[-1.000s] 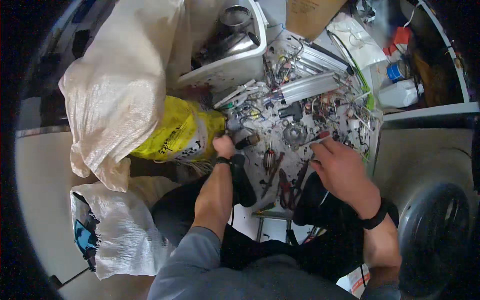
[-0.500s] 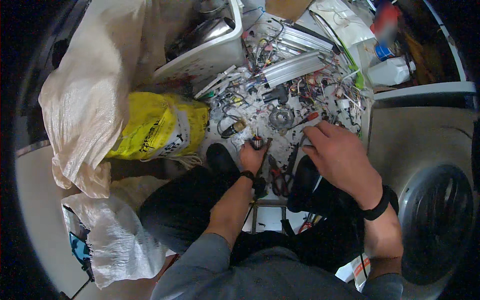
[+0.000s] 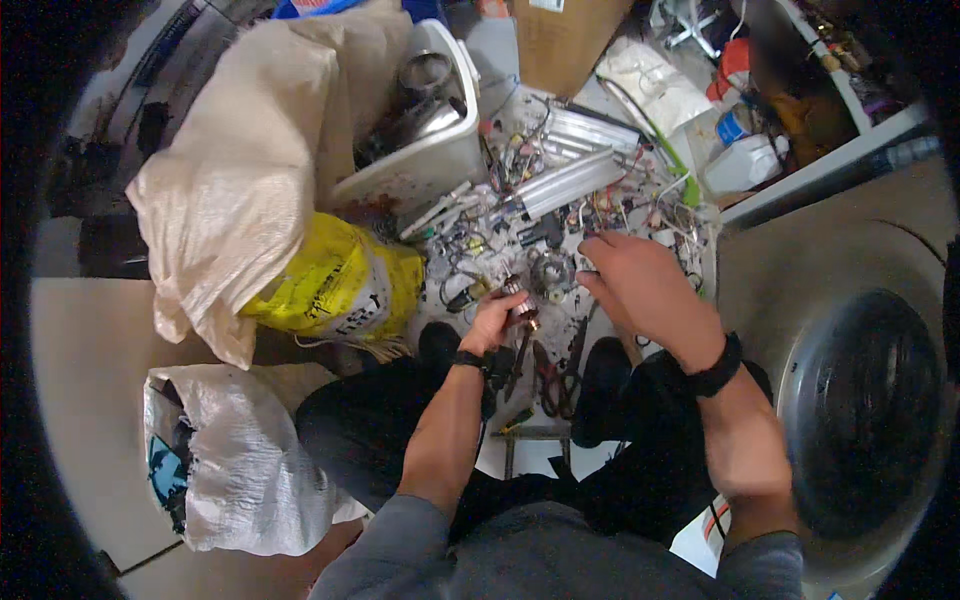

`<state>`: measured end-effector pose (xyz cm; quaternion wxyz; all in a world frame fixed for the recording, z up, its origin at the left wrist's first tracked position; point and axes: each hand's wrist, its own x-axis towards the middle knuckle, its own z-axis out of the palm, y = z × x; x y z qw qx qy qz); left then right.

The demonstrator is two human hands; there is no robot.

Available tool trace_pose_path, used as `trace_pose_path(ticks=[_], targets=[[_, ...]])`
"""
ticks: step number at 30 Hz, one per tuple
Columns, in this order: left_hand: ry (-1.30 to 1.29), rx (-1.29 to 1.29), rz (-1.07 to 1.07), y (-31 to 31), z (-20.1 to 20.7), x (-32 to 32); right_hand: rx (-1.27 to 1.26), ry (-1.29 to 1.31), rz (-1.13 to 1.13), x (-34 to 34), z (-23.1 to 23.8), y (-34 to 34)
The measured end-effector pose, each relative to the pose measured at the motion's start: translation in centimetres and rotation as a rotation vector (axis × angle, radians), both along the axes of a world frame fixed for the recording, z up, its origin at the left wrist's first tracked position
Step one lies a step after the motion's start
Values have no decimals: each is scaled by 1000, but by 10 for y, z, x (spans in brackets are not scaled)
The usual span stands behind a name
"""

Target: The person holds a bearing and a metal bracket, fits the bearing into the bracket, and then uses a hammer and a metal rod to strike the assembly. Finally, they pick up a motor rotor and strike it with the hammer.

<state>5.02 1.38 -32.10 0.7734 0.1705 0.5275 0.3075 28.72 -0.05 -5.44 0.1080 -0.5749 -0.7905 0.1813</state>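
Observation:
My left hand (image 3: 490, 322) is closed around a motor armature (image 3: 519, 299), a dark ribbed cylinder with a copper-coloured end, tilted toward the lower right. Over the scattered parts, my right hand (image 3: 645, 295) hovers with palm down, its thumb and fingertips apart and nothing visible between them. Beside those fingertips lies a round metallic ring-shaped part (image 3: 552, 270). A dark cylindrical part with a pale end (image 3: 465, 297) rests left of my left hand. Red-handled pliers (image 3: 548, 385) lie on the floor between my shoes. What is under my right palm is hidden.
A white bin (image 3: 425, 165) with metal pieces stands at the far left, near a yellow sack (image 3: 340, 280) and a beige sack (image 3: 230, 190). Silver metal strips (image 3: 570, 183) and wire scraps lie ahead. A front-loading washing machine (image 3: 860, 400) stands at the right, a cardboard box (image 3: 565, 45) behind.
The armature has tipped from upright to slanted in my left hand. My right hand has come over the spot where a red-handled screwdriver lay, now out of sight. The whole view has shifted.

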Motion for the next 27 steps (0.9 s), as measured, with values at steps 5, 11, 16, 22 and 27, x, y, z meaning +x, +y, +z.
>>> trace_pose_path(ticks=[5, 11, 16, 22, 27], targets=[[-161, 305, -160, 49, 130, 10, 195, 90, -69, 7, 13, 7], [-567, 583, -110, 58, 286, 17, 9, 635, -278, -7, 59, -3], [-478, 742, -135, 51, 333, 17, -248, 1044, -255, -23, 79, -14], [-605, 695, -31, 54, 333, 22, -277, 1196, -232, -32, 94, -8], [-715, 654, -12, 58, 340, 20, -224, 1185, -214, -43, 102, -3]])
